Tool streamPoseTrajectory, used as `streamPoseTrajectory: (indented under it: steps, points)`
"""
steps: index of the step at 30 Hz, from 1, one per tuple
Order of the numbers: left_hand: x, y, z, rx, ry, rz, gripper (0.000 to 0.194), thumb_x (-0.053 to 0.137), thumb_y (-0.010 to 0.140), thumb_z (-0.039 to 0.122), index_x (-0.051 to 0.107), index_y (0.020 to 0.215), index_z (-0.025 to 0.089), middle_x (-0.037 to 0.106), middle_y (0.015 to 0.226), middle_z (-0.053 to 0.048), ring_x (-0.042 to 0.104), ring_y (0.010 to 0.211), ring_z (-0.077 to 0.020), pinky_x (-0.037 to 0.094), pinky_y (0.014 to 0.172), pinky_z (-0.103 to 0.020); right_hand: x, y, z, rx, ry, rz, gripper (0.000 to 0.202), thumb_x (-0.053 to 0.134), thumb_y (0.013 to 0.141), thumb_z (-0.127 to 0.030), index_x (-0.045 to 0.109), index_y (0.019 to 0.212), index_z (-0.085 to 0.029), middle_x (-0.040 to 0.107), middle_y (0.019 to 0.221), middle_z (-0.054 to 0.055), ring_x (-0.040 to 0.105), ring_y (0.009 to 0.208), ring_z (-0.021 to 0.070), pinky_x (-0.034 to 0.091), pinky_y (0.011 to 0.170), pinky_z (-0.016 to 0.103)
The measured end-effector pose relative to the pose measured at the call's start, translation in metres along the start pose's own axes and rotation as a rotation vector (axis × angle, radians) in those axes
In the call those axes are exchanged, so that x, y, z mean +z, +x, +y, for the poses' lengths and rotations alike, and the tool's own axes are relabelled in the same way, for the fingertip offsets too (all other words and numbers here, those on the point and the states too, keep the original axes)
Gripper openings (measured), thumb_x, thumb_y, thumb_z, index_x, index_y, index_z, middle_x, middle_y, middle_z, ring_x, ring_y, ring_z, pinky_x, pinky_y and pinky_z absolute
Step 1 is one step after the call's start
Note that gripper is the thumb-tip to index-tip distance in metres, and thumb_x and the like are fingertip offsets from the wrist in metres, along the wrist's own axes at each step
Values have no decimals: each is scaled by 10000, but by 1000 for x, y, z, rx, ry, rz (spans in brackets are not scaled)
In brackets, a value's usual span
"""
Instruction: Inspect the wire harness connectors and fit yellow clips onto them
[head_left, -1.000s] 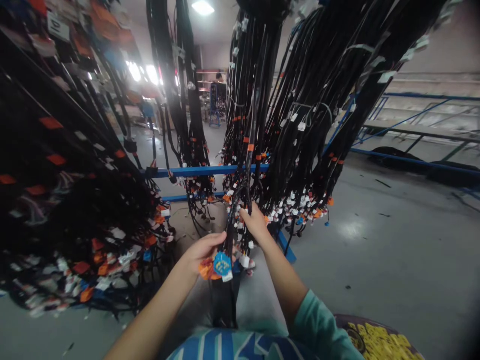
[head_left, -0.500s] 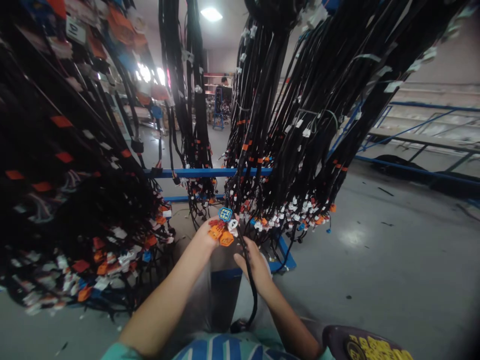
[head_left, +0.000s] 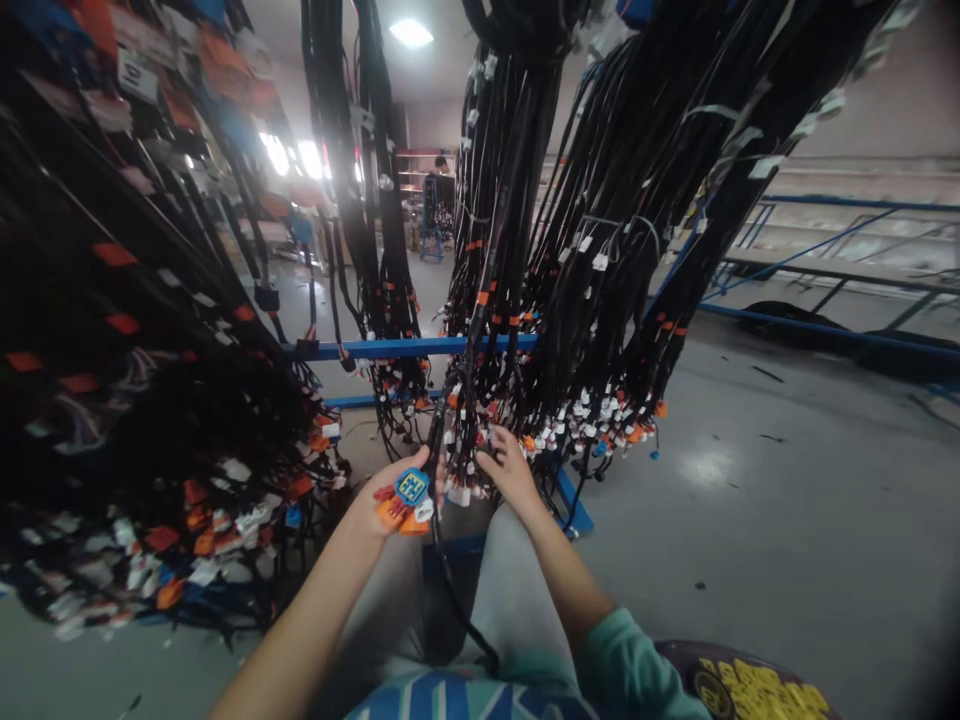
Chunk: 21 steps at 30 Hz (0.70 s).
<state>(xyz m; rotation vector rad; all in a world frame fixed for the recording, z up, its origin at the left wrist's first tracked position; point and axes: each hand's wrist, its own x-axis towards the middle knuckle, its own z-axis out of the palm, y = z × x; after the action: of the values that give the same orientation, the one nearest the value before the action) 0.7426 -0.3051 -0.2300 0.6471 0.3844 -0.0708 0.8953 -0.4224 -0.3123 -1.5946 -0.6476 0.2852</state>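
My left hand [head_left: 379,495] is closed around the connector end of a black wire harness [head_left: 450,580]. A blue connector [head_left: 412,487] with a yellow face, orange connectors [head_left: 397,516] and a small white one [head_left: 424,510] stick out of it. The harness's black cable runs down between my knees towards my lap. To the right, my right hand [head_left: 517,478] has thumb and fingers apart beside hanging white connectors [head_left: 459,494]. Whether its fingertips touch them I cannot tell.
Thick bundles of black harnesses hang at left [head_left: 165,330] and right [head_left: 600,300], connectors at their lower ends. A blue rack bar [head_left: 420,347] crosses ahead. A dark object with yellow lettering [head_left: 757,685] is at lower right. A person [head_left: 441,166] is far back.
My left hand has moved down and left with the connectors. My right hand has left the black cable, moving up towards the hanging connectors, with its fingers spread.
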Motion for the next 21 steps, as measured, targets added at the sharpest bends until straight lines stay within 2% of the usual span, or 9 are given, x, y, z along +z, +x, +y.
streamPoseTrajectory:
  steps: [2, 4, 8, 11, 14, 16, 17, 19, 21]
  points:
    - [4, -11, -4, -32, 3, 24, 148, 584, 789, 241, 596, 762, 96, 622, 581, -17, 612, 483, -140, 521, 492, -255, 9, 16, -16, -51, 85, -71, 735, 673, 592, -452, 422, 1229, -183, 441, 1307, 135, 432, 1194, 259, 322, 1009, 430]
    - [7, -21, -7, -27, 39, 27, 155, 614, 764, 254, 591, 760, 101, 611, 583, -12, 607, 484, -139, 512, 481, -249, 19, 24, -31, -54, 175, -201, 682, 681, 590, -492, 490, 1168, -185, 524, 1228, 108, 480, 1142, 247, 341, 991, 412]
    - [-7, -31, 1, 75, 183, 85, 226, 678, 692, 309, 586, 760, 114, 588, 567, -5, 582, 457, -144, 476, 447, -251, 36, 20, -51, 144, 286, -436, 484, 651, 598, -590, 633, 789, -145, 649, 751, 46, 600, 732, 182, 473, 749, 342]
    - [-24, -36, 17, 184, 463, 193, 346, 731, 588, 389, 588, 739, 112, 588, 569, -16, 564, 474, -157, 444, 474, -262, 39, 8, -65, 313, 429, -487, 434, 686, 597, -550, 629, 738, -143, 622, 630, 11, 567, 562, 122, 463, 537, 241]
    - [-27, -44, 29, 547, 860, 543, 280, 716, 574, 356, 588, 693, 136, 605, 648, -26, 565, 634, -170, 431, 593, -253, 37, -5, -83, 471, 570, -556, 354, 638, 700, -494, 618, 758, -145, 621, 610, 1, 537, 469, 98, 431, 422, 207]
    - [-17, -53, 30, 857, 1034, 816, 203, 667, 631, 324, 602, 741, 167, 618, 757, -26, 558, 767, -181, 424, 706, -254, 35, -12, -95, 573, 654, -597, 308, 576, 780, -452, 605, 777, -145, 626, 625, -2, 540, 459, 97, 463, 437, 224]
    - [-9, -57, 28, 959, 1059, 873, 190, 635, 668, 327, 607, 785, 179, 621, 811, -28, 555, 816, -184, 416, 754, -256, 34, -15, -101, 622, 693, -619, 300, 546, 809, -438, 598, 782, -144, 628, 630, -1, 551, 471, 100, 485, 469, 240]
    - [7, -62, 20, 974, 1017, 764, 220, 591, 717, 357, 605, 851, 182, 621, 865, -35, 561, 844, -184, 413, 792, -259, 33, -20, -112, 712, 759, -653, 312, 491, 851, -427, 582, 772, -139, 627, 620, 4, 575, 508, 112, 515, 540, 271]
    - [19, -62, 8, 850, 955, 565, 305, 612, 702, 387, 592, 910, 166, 622, 919, -53, 562, 892, -201, 416, 816, -270, 33, -24, -121, 788, 815, -659, 331, 445, 877, -418, 564, 751, -137, 621, 597, 8, 592, 541, 123, 526, 607, 293]
